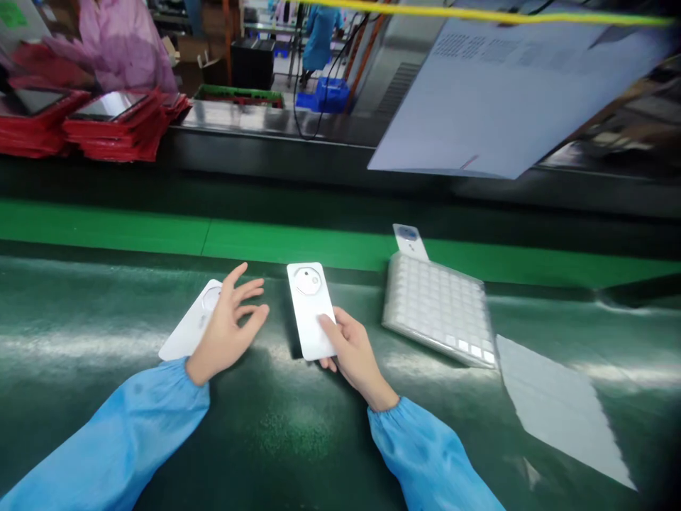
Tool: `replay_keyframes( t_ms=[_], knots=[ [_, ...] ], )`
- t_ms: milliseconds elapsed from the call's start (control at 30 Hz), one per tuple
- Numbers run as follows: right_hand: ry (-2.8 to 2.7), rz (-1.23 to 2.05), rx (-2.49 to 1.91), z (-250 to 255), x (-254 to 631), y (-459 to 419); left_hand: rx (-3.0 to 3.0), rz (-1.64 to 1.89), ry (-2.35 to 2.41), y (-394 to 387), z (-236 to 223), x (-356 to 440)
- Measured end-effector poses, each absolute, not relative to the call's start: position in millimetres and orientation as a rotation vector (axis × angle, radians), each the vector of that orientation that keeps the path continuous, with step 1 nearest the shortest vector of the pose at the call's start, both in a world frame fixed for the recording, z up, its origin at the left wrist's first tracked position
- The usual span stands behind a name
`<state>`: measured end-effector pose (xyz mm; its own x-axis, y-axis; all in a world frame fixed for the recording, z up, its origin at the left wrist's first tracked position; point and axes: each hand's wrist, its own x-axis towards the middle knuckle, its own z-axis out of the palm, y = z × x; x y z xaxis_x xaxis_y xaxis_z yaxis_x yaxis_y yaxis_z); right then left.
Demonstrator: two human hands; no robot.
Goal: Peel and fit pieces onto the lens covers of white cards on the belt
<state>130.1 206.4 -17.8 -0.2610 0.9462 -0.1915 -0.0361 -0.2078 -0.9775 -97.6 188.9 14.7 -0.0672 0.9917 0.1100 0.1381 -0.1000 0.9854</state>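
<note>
Blister tray [437, 309], probably, near right hand [354, 348]

Blister tray [439, 310] beside right hand [354, 348], blocking rightward pass; paper sheet [511, 92] overhead.

On the conveyor belt [79, 419], a phone back cover [308, 301] is held mid-belt in the right hand [354, 348]. A second cover [186, 330] lies to its left, partly beneath the left hand [226, 330]. To the right, a plastic tray [439, 309] is placed, with a further cover [409, 241] behind it and a flat sheet [558, 411] nearer right. Stacked boxes [117, 128] are set beyond the belt, far left.
</note>
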Motion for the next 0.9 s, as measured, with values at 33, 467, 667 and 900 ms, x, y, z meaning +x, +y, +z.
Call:
replay_keyframes(
  t_ms=[33, 467, 667, 900],
  knots=[
    [-1.227, 1.545, -1.165, -18.1, 124.9, 218.5, 1.502, 1.224, 1.431, 189.6, 20.4, -109.4],
    [-1.063, 1.280, -0.939, -28.8, 68.2, 310.9, 1.945, 0.539, 2.151, 189.6, 14.5, -170.8],
    [-1.140, 1.253, -0.913, -54.3, 73.5, 296.3, 1.663, 0.534, 2.091, 189.3, 26.9, -176.6],
    [-1.367, 0.939, -1.057, -40.2, 64.4, 325.7, 1.391, 0.793, 1.661, 189.3, 28.7, -158.6]
  ],
)
